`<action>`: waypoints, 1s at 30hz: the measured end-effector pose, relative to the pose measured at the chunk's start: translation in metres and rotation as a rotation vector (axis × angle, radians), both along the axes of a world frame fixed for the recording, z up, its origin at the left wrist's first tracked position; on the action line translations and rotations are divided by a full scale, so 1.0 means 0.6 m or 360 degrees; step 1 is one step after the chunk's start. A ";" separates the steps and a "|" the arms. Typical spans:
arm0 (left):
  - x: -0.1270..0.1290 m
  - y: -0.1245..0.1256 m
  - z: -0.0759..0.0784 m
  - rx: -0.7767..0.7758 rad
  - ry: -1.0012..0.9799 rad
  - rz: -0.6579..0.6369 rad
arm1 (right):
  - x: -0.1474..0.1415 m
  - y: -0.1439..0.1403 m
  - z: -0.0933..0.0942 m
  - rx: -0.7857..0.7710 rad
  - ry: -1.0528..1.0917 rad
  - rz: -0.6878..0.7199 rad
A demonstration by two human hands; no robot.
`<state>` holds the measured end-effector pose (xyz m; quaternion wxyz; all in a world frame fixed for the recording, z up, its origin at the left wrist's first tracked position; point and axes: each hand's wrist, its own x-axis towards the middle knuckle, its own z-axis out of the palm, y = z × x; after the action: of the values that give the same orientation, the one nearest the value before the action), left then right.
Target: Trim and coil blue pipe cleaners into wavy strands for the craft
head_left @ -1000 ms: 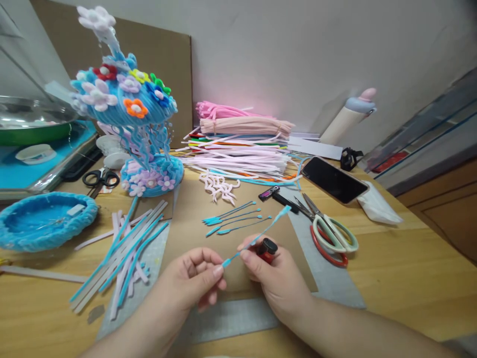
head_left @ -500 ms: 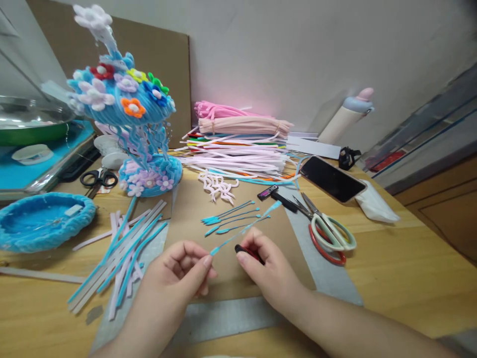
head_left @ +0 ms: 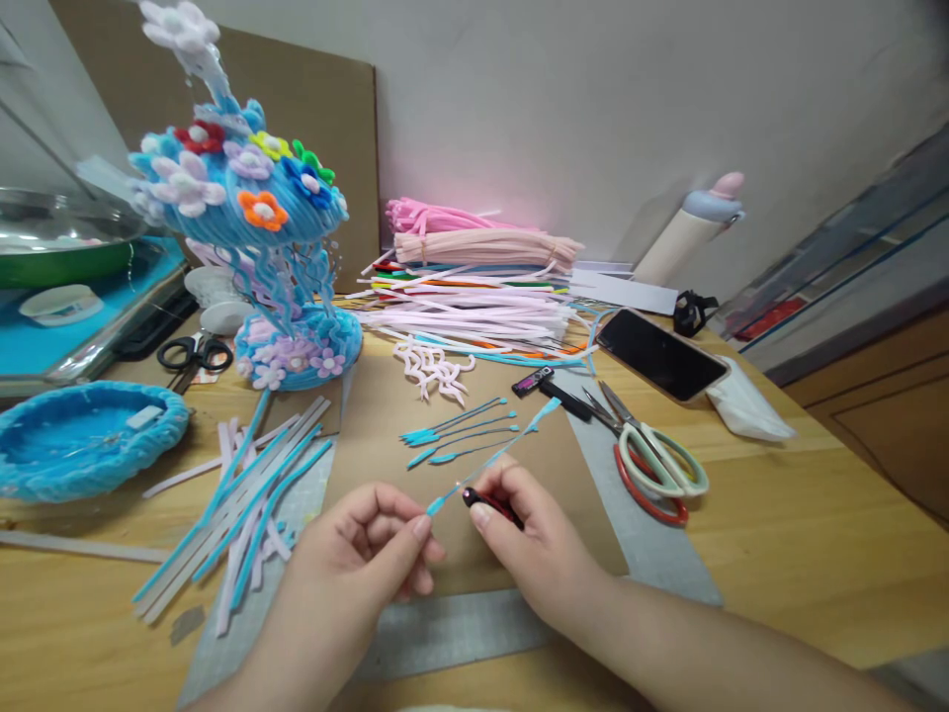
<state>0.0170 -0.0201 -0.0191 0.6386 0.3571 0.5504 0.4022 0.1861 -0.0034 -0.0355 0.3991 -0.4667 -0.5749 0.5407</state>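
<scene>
My left hand [head_left: 363, 554] pinches the near end of a thin blue pipe cleaner [head_left: 493, 457] that slants up and away to the right. My right hand [head_left: 530, 539] grips a small red and black lighter [head_left: 485, 501], tipped over with its head close to the pipe cleaner's near end. Just beyond lie several finished blue strands [head_left: 456, 435] on a brown cardboard sheet [head_left: 386, 415]. A blue pipe-cleaner sculpture [head_left: 252, 218] covered in coloured flowers stands at the back left.
Large scissors [head_left: 656, 465] with red and cream handles lie right of my hands, a dark phone [head_left: 659, 356] behind them. A stack of coloured pipe cleaners [head_left: 474, 287] sits at the back. Cut blue and pink strips [head_left: 244, 494] and a blue woven dish [head_left: 81, 435] are on the left.
My right hand turned the lighter from upright onto its side, bringing its head toward the pipe cleaner's near end. The left hand keeps hold of the strand and has hardly shifted.
</scene>
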 end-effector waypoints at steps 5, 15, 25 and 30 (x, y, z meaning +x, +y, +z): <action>0.000 0.000 -0.001 -0.0006 0.0025 0.0005 | 0.002 0.003 0.003 0.0041 -0.0023 -0.0059; 0.001 0.000 0.003 -0.0003 0.0047 0.0002 | 0.000 0.003 0.001 -0.0018 -0.0019 -0.0019; -0.003 0.002 0.005 -0.0021 0.0058 0.0002 | 0.007 0.010 0.009 0.0078 0.0030 -0.0198; -0.004 0.001 0.003 -0.0023 0.0055 -0.0001 | 0.009 0.011 0.010 0.0054 0.0068 -0.0238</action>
<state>0.0146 -0.0195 -0.0171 0.6316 0.3598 0.5641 0.3917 0.1915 0.0032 -0.0292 0.4585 -0.4900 -0.5389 0.5092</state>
